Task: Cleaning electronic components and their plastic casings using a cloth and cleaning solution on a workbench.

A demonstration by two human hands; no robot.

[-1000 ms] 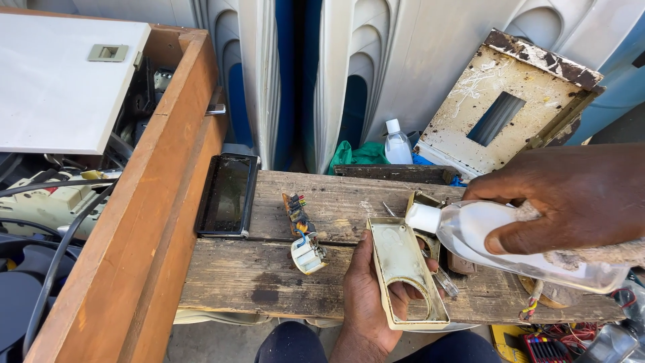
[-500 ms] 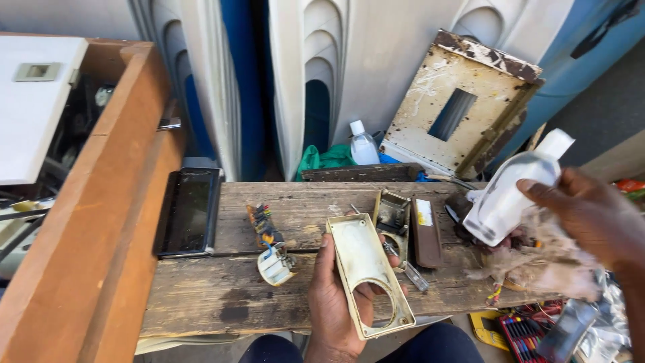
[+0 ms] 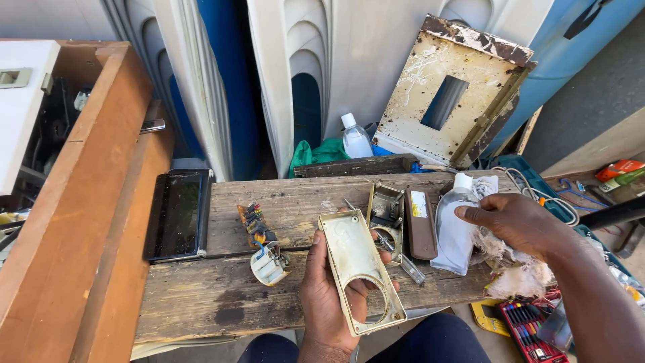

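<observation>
Head view, left to right: brown wooden cabinet (image 3: 87,202) fills the left edge, its far side cut off by the frame; black flat device (image 3: 176,215) lies on the plank bench (image 3: 222,296), then a small wired part with coloured leads (image 3: 263,250), too tangled to read. Left hand (image 3: 329,296) is closed around the cream plastic cover (image 3: 361,271) from below, thumb on its left rim, round hole facing up; same grip as half a second ago, cover barely shifted. Just right of it sit a metal inner frame (image 3: 385,214), a screwdriver (image 3: 393,250) partly under the cover, and a brown strip (image 3: 421,224). What changed: the clear squeeze bottle (image 3: 457,225), lifted in the air before, is now down on the planks, right hand (image 3: 517,218) resting over its top with fingers loosely curled, so the bottle work looks paused or finished. White rag (image 3: 517,272) lies under that wrist, partly hidden. Contents of the bottle unclear; palm contact with it can't be confirmed.
</observation>
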